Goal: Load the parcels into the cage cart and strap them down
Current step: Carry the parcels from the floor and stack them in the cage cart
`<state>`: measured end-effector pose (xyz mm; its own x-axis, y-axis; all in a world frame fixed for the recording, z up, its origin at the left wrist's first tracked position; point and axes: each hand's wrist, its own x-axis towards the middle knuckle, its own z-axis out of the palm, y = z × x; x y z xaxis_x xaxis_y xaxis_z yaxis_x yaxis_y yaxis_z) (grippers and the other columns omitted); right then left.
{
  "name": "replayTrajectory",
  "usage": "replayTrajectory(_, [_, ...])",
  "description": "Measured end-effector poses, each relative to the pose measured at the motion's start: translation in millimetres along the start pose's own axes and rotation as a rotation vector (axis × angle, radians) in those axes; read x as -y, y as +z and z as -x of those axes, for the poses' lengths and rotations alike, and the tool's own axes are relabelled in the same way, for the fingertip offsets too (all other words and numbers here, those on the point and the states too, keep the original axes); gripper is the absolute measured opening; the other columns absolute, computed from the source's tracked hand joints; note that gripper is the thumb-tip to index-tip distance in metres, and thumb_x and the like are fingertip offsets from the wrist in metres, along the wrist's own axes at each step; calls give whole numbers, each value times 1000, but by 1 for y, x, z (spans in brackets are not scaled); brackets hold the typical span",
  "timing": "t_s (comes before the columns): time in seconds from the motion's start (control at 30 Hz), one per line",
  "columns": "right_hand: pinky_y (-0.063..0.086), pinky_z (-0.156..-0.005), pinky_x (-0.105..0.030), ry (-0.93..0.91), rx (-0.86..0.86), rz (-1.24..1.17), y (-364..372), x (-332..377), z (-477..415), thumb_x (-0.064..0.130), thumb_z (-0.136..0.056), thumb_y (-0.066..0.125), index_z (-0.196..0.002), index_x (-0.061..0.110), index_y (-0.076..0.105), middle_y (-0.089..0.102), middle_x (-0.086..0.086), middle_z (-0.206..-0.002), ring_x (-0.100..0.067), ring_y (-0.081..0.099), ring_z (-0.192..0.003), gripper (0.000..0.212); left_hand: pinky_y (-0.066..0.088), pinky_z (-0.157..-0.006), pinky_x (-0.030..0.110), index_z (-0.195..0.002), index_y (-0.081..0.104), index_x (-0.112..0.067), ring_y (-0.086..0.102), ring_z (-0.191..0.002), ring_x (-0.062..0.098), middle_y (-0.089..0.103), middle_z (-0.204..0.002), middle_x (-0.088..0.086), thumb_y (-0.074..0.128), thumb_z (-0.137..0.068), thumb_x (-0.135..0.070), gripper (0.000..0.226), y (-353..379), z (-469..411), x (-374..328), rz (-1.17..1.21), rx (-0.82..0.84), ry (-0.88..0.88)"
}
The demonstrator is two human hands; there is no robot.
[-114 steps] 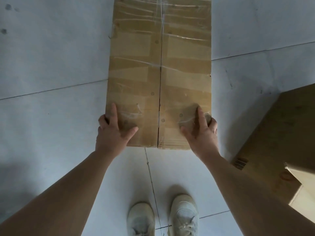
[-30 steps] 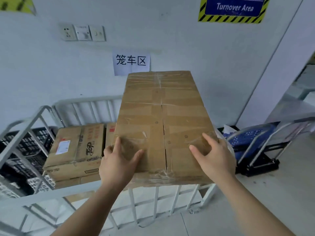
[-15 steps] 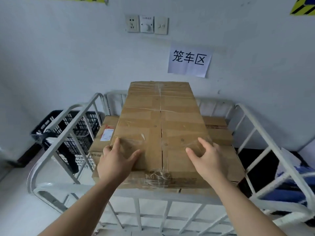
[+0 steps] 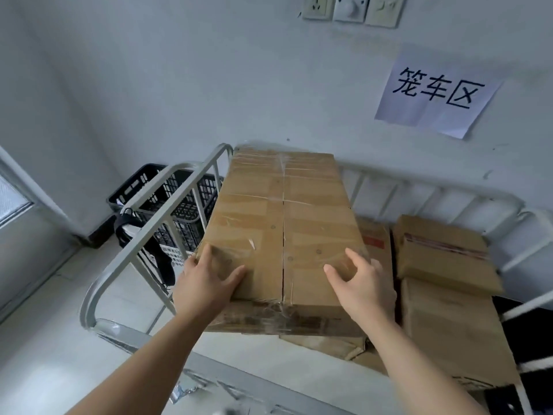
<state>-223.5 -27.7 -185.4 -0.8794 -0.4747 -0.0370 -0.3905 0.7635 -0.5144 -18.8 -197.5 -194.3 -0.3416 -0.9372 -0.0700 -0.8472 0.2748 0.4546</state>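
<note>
- Long taped carton (image 4: 284, 229): underside hidden; whether it rests on the parcels below or hangs just clear of them cannot be told.
- Left hand (image 4: 206, 283): grips the carton's near left corner, fingers lost over that edge.
- Right hand (image 4: 368, 289): grips the near right corner, outer fingers hidden past the edge.
- Crushed carton (image 4: 326, 345), under the long carton: only its near edge shows.
- Red-printed carton (image 4: 374, 244), right of the long carton: mostly covered, print unreadable.
- Cage cart (image 4: 143, 235): near rail blurred, right side cut off.
- Black crate (image 4: 179, 202), left of the long carton: white label (image 4: 172, 253) too small to read.
- Wall sockets (image 4: 350, 7), above: tops cut off.
</note>
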Motion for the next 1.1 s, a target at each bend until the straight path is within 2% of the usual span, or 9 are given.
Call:
replayTrajectory(0.2, [50,-82,-37,61,35,2,65,43,-34,68,-76,54,-133,43,46,48,0,-129,-24,58,-108,63,50,-72,35,-126,35,-33,59,-103,29,51,-126,8,51,-70,-80,75,9,-79,36,-25,50,-6])
replayTrajectory(0.37, [49,-76,-35,135,14,7,122,72,-61,68,-75,54,-131,42,47,50,0,-127,-25,58,-104,62,52,-67,33,-126,37,-35,60,-99,27,53,-124,7,53,-70,-80,74,23,-151,60,-43,121,23])
replayTrajectory(0.43, [46,-74,-34,161,4,13,142,78,-69,66,-75,56,-131,41,49,51,-2,-129,-26,58,-105,62,55,-70,37,-125,37,-35,60,-99,27,53,-123,7,54,-69,-79,73,32,-174,68,-44,151,26])
replayTrajectory(0.57, [46,-74,-35,211,-12,14,177,84,-82,65,-76,57,-131,40,49,50,-2,-129,-26,60,-103,61,55,-76,41,-138,30,-34,57,-107,29,48,-131,7,54,-71,-79,84,55,-211,85,-62,199,31])
replayTrajectory(0.67, [50,-79,-36,226,-15,-7,202,85,-91,63,-76,59,-131,39,50,51,-3,-126,-25,59,-101,60,54,-78,41,-140,28,-34,57,-109,30,46,-133,7,55,-71,-78,86,72,-233,97,-60,209,40])
replayTrajectory(0.87, [49,-86,-43,256,33,-23,250,85,-109,61,-79,58,-136,34,46,44,-3,-138,-26,54,-115,64,51,-77,39,-142,23,-33,56,-112,33,39,-140,8,58,-71,-75,90,105,-265,120,-52,266,4])
replayTrajectory(1.0, [49,-80,-38,202,28,-45,277,79,-114,53,-82,61,-140,24,43,44,-9,-135,-28,52,-116,67,46,-78,38,-149,12,-32,55,-114,35,30,-148,9,59,-73,-73,98,125,-281,130,-59,318,-15])
replayTrajectory(1.1, [45,-75,-34,195,55,-42,296,77,-116,49,-83,63,-142,20,40,44,-12,-128,-29,52,-109,70,45,-89,43,-150,6,-33,48,-122,35,27,-148,11,60,-76,-68,98,137,-291,138,-61,355,-19])
